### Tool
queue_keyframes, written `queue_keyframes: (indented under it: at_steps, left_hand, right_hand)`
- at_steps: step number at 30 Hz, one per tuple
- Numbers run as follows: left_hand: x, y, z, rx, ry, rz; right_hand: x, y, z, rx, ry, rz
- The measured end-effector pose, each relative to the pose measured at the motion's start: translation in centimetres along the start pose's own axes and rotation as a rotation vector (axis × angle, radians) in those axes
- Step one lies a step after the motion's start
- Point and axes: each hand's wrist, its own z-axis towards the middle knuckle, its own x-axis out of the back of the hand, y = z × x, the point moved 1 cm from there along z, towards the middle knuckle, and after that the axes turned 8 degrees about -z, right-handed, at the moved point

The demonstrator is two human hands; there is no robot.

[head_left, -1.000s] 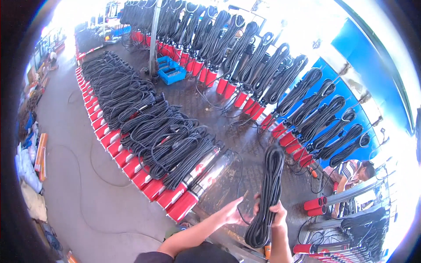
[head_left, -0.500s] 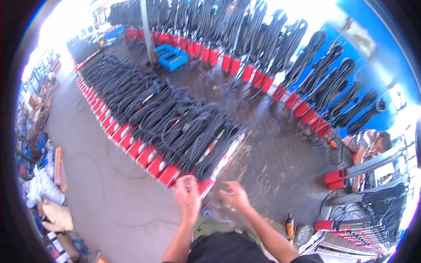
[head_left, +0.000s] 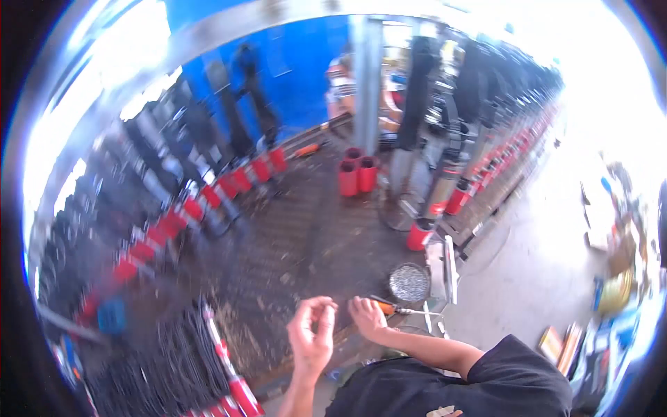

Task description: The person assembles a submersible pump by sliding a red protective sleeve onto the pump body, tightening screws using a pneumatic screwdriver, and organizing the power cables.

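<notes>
My left hand [head_left: 312, 340] is raised over the dark, gritty floor with its fingers loosely curled, and nothing shows in it. My right hand [head_left: 367, 317] is stretched out low beside it, fingers pointing down at the floor. Just to its right lies an orange-handled screwdriver [head_left: 387, 306]; the fingers are close to it but not around it. A round tin of small grey metal bits [head_left: 408, 281] sits a little beyond the screwdriver. My black shirt fills the lower right.
Rows of red cylinders with black cable coils [head_left: 208, 198] run along the left and off to the far right. Two red cylinders [head_left: 358, 177] stand by a grey post [head_left: 367, 90], another red cylinder [head_left: 419, 236] nearer. Metal brackets [head_left: 442, 267] lie by the tin. A person [head_left: 340, 83] is behind.
The view has swung round to the other side of the work area. The black cable coil my hands held a second ago is gone from them; both hands are now low near the screwdriver.
</notes>
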Motion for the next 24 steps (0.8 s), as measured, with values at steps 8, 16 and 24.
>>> queue_keyframes:
  at_steps: [8,16,24]
  left_hand:
    - [-27.2,8.7,18.7,-0.946,-0.197,0.456]
    - [-32.7,2.7,23.8,-0.713,-0.105,0.194]
    - [-21.8,0.3,19.4,-0.571,0.318,-0.113]
  right_hand:
    - [-3.2,3.6,-0.6,-0.047,-0.216,0.028]
    - [4.4,9.0,-6.0,-0.022,-0.322,0.344]
    - [9.7,19.3,-14.8,-0.315,-0.386,0.433]
